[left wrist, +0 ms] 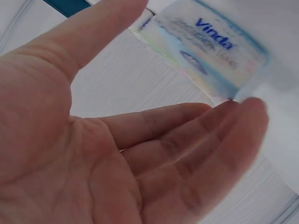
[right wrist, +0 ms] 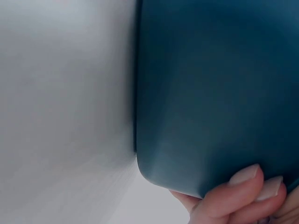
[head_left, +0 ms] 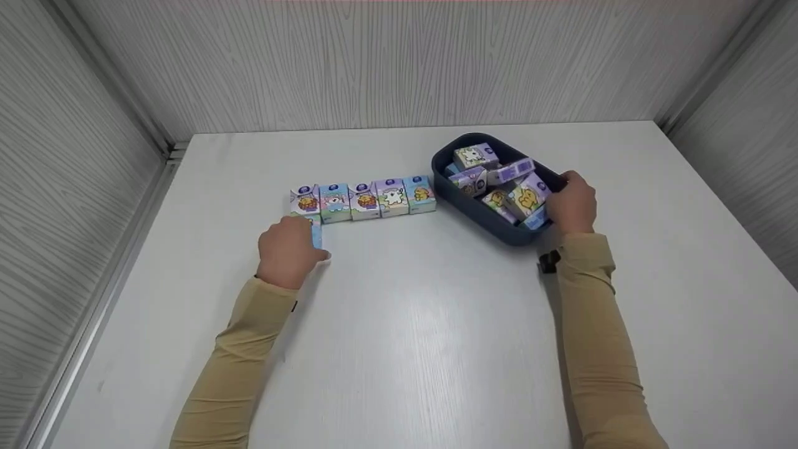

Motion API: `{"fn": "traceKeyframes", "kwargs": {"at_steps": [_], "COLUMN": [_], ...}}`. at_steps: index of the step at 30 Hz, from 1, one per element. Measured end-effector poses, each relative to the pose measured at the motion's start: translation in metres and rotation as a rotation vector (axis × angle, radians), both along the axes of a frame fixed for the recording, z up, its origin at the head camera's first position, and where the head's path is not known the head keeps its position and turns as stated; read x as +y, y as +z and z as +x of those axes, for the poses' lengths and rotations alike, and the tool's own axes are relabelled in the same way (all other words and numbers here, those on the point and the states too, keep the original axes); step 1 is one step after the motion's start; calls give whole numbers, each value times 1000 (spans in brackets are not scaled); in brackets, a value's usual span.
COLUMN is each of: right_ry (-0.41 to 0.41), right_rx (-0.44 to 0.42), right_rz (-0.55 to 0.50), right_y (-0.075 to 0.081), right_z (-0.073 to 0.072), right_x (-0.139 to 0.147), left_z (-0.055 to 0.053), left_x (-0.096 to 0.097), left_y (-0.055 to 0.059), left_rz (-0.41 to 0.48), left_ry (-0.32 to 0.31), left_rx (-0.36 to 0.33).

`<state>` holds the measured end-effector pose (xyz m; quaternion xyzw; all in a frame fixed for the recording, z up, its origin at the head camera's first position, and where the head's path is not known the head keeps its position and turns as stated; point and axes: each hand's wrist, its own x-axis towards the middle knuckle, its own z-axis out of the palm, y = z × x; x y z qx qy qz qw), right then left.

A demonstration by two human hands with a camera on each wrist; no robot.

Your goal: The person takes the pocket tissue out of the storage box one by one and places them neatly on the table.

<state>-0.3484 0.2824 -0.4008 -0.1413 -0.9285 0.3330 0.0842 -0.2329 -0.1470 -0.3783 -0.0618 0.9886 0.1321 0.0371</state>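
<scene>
My left hand [head_left: 287, 251] is over a light-blue tissue pack [head_left: 317, 235], just in front of the row's left end. In the left wrist view, the fingers are nearly straight, their tips at the lower edge of a pack marked Vinda [left wrist: 210, 44]; the thumb stands apart from them. Several small purple and blue tissue packs [head_left: 364, 201] lie side by side in a row. My right hand [head_left: 572, 202] grips the near right end of a dark blue plastic container [head_left: 474, 212]; its fingers [right wrist: 236, 193] curl against the wall in the right wrist view.
Several more tissue packs [head_left: 527, 194] lie jumbled in the container, which stands at an angle by the row's right end. Everything is on a white table [head_left: 424, 324]. Grey wood-grain panels [head_left: 374, 68] close off the back and both sides.
</scene>
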Motion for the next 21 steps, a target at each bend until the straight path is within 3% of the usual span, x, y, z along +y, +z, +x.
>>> {"fn": "traceKeyframes", "kwargs": {"at_steps": [4, 9, 16, 21], "right_ry": [-1, -3, -1, -2], "right_rx": [-11, -27, -31, -37], "right_rz": [-4, -18, -38, -38], "right_y": [0, -1, -3, -2], "right_z": [0, -1, -1, -2], "right_x": [0, 1, 1, 0], "left_z": [-1, -9, -30, -52], "left_x": [14, 42, 100, 139], "left_y": [4, 4, 6, 1], "left_rz": [-98, -138, -41, 11], "left_ry": [-28, -84, -220, -321], "left_rx": [45, 142, 233, 346]}}
